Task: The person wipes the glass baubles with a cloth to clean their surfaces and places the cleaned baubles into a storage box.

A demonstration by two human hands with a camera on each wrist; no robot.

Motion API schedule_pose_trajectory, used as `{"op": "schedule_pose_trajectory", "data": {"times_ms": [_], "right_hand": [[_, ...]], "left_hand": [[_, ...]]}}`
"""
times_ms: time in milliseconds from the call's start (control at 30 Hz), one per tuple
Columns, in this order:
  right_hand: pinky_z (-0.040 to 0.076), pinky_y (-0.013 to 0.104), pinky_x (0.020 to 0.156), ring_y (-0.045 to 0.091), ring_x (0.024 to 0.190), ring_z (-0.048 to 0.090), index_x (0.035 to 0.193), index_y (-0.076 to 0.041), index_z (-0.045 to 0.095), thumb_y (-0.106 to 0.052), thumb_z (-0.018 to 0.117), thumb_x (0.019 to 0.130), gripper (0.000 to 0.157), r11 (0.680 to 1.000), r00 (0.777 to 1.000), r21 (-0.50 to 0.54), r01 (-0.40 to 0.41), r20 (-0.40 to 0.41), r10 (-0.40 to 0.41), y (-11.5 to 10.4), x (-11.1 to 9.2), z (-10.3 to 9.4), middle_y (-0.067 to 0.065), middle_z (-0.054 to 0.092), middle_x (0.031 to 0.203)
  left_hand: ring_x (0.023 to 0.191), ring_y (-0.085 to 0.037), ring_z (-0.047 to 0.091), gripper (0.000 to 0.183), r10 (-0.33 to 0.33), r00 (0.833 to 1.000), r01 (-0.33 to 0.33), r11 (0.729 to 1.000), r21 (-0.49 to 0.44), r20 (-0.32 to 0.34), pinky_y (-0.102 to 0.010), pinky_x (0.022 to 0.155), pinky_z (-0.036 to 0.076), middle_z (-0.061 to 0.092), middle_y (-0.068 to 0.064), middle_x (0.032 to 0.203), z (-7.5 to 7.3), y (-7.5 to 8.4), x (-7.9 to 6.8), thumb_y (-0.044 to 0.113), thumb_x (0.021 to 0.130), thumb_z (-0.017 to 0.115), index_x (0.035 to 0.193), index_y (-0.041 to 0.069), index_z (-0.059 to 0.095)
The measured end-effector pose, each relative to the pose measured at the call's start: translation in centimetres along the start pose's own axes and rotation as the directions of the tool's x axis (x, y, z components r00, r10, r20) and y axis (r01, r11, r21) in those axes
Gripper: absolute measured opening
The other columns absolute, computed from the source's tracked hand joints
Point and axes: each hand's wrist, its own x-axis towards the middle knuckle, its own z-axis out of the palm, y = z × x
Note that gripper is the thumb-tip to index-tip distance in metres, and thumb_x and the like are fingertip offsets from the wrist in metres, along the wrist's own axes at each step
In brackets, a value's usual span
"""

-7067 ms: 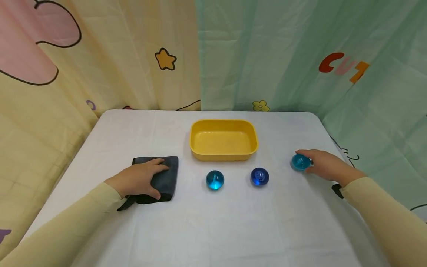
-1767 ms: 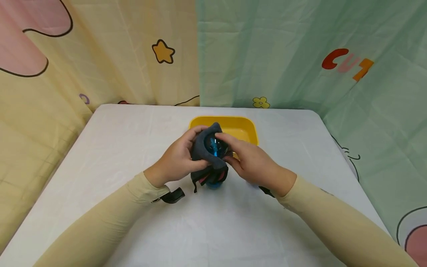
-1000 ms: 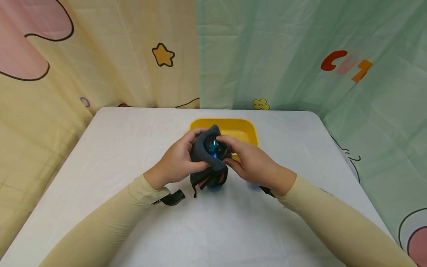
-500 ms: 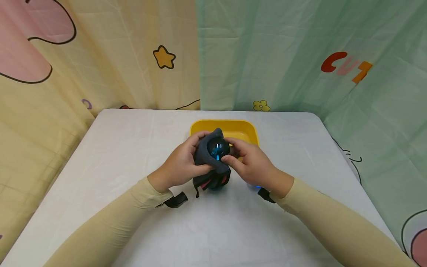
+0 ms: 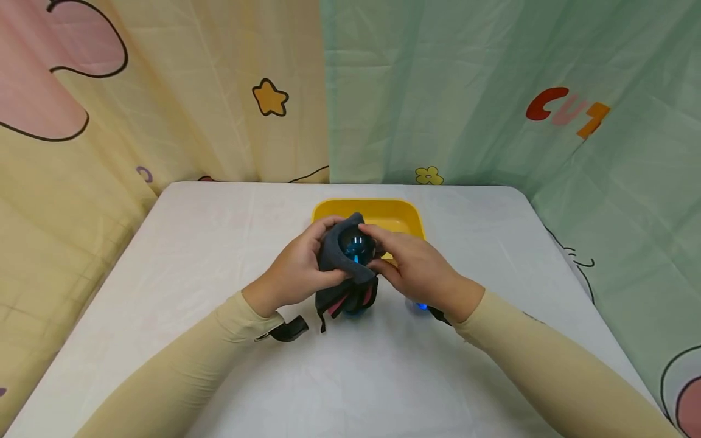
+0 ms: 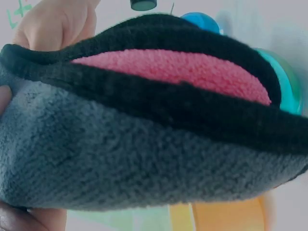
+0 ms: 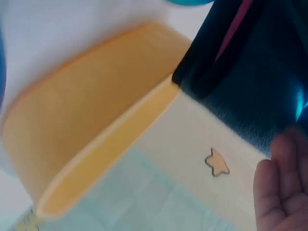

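Curled fingers of the left hand (image 5: 298, 264) gripped a grey cloth (image 5: 333, 250) from the far side, thumb on the near side, while the finger and thumb of the right hand (image 5: 413, 261) pinched the dark glassy ball (image 5: 358, 244) nestled in its fold, up off the white table (image 5: 432, 389). Work on that ball looked under way to me, not finished, and the two others seemed left over, since neither hand held them. Inside the cloth's black edging a pink layer (image 6: 168, 67) showed. Beneath the bundle sat a teal ball (image 6: 289, 79), mostly covered, and a deep blue ball (image 5: 421, 306) lay by the right wrist, partly hidden. Beyond the hands stood a yellow tray (image 5: 383, 210); all three balls I could make out were outside it. I could read no brand or label on any of these, but the curtain (image 5: 471, 109) behind carried a red C (image 5: 542, 103), a pink U (image 5: 569, 109) and an orange character (image 5: 593, 120), perhaps a T
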Motion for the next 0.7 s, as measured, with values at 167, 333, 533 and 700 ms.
{"op": "schedule_pose_trajectory", "data": {"times_ms": [167, 333, 533, 700], "right_hand": [[0.058, 0.029, 0.07, 0.015, 0.078, 0.065, 0.148, -0.003, 0.049, -0.018, 0.07, 0.102, 0.052, 0.95, 0.988, 0.274, -0.152, 0.037, 0.148, -0.09, -0.05, 0.4, 0.005, 0.077, 0.099], [0.063, 0.032, 0.081, 0.016, 0.092, 0.071, 0.16, -0.005, 0.033, -0.017, 0.068, 0.103, 0.068, 0.954, 0.991, 0.266, -0.137, 0.036, 0.132, -0.37, -0.09, 0.51, 0.007, 0.076, 0.109], [0.061, 0.043, 0.098, 0.027, 0.11, 0.074, 0.161, -0.01, 0.033, -0.008, 0.072, 0.099, 0.073, 1.0, 0.999, 0.017, -0.004, 0.052, 0.003, -0.48, 0.06, 0.0, 0.015, 0.069, 0.137], [0.062, 0.04, 0.088, 0.027, 0.095, 0.072, 0.154, -0.01, 0.045, -0.013, 0.078, 0.095, 0.067, 0.984, 0.997, -0.166, 0.068, -0.011, -0.071, -0.3, 0.0, -0.19, 0.012, 0.076, 0.11]], "left_hand": [[0.127, -0.029, 0.062, 0.079, 0.005, 1.0, -0.005, 1.0, 0.03, 0.004, -0.035, 0.109, 0.054, 0.061, -0.015, 0.143, 0.15, 0.0, 0.03, -0.004, 0.086, 0.081, 0.152, 0.004, 0.04], [0.127, -0.027, 0.064, 0.079, 0.008, 1.0, -0.008, 0.999, 0.036, -0.004, -0.034, 0.109, 0.054, 0.062, -0.015, 0.143, 0.05, -0.05, -0.01, -0.003, 0.086, 0.081, 0.153, 0.003, 0.039], [0.126, -0.028, 0.064, 0.078, -0.001, 1.0, 0.001, 1.0, -0.015, -0.001, -0.027, 0.105, 0.055, 0.061, -0.016, 0.144, -0.22, 0.01, -0.04, -0.005, 0.088, 0.079, 0.154, 0.002, 0.037], [0.126, -0.029, 0.064, 0.077, -0.002, 1.0, 0.002, 0.999, -0.033, 0.014, -0.024, 0.104, 0.054, 0.061, -0.017, 0.143, -0.17, -0.07, -0.02, -0.005, 0.088, 0.078, 0.154, 0.002, 0.037]]}}
